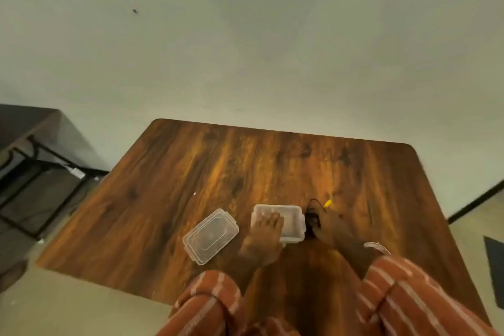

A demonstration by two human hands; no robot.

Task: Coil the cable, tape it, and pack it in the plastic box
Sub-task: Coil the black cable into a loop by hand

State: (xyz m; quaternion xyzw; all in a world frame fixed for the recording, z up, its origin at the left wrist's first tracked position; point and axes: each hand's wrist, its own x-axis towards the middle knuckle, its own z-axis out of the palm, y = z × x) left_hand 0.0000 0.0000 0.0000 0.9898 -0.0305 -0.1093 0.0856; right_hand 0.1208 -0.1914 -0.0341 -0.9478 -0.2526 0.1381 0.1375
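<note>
A clear plastic box stands open on the wooden table near its front edge. My left hand rests on the box's left side, with fingers over its rim. The clear lid lies flat to the left of the box. My right hand sits just right of the box, closed on a dark cable. A loop of that cable and a yellow tip stick out beyond the fingers. Most of the cable is hidden under the hand.
A roll of clear tape lies by my right wrist. Striped orange sleeves cover my forearms. A dark table with black metal legs stands off to the left. A pale wall runs behind the table.
</note>
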